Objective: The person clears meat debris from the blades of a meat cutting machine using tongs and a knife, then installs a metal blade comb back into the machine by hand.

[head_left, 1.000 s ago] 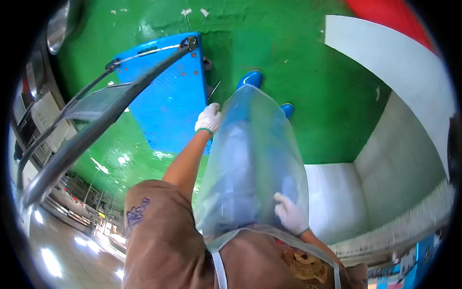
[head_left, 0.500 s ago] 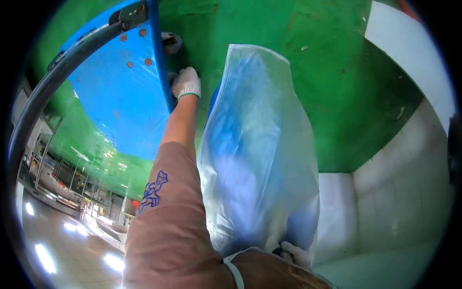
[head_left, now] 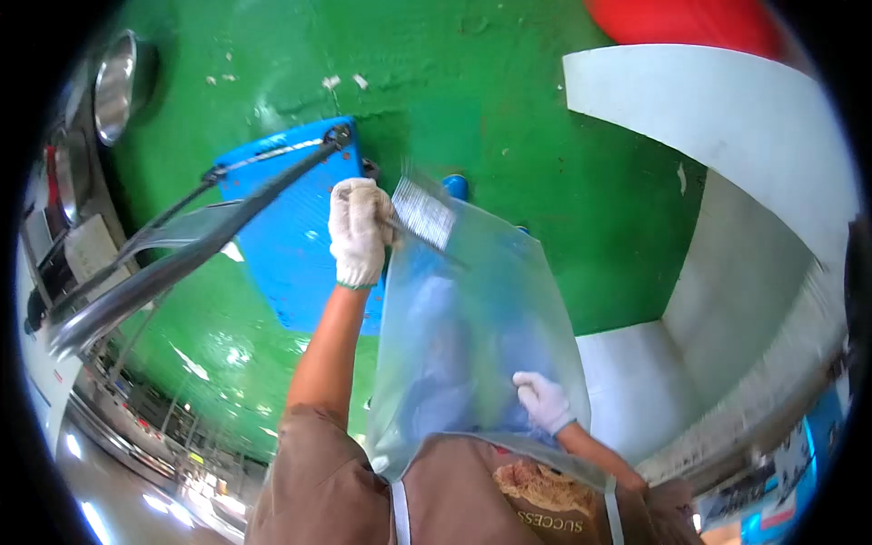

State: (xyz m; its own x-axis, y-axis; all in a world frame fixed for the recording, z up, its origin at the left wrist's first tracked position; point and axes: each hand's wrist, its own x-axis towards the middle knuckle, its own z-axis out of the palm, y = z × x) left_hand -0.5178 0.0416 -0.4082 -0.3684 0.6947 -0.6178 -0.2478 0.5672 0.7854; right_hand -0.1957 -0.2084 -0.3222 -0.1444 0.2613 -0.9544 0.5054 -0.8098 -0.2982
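Observation:
My left hand (head_left: 357,232), in a white knitted glove with a green cuff edge, is closed around a thin dark rod-like tool (head_left: 427,243). Beside its fingers a blurred, silvery ridged flat piece (head_left: 424,211) shows; whether it belongs to the rod I cannot tell. This hand is raised over the edge of a blue platform trolley (head_left: 291,263). Low in front of my translucent apron (head_left: 481,318), my right hand (head_left: 545,402), also white-gloved, has its fingers curled. What it holds, if anything, is hidden.
The trolley's metal push bar (head_left: 200,245) juts towards me on the left. White panels (head_left: 690,100) stand to the right, with a red rounded object (head_left: 690,23) behind. A steel bowl (head_left: 118,86) is at far left. Pale scraps (head_left: 331,82) lie on the wet green floor.
My left hand has come up from low beside the trolley, with the rod-like tool now visible in it. My right hand has moved forward from my waist. The view has shifted, showing more floor.

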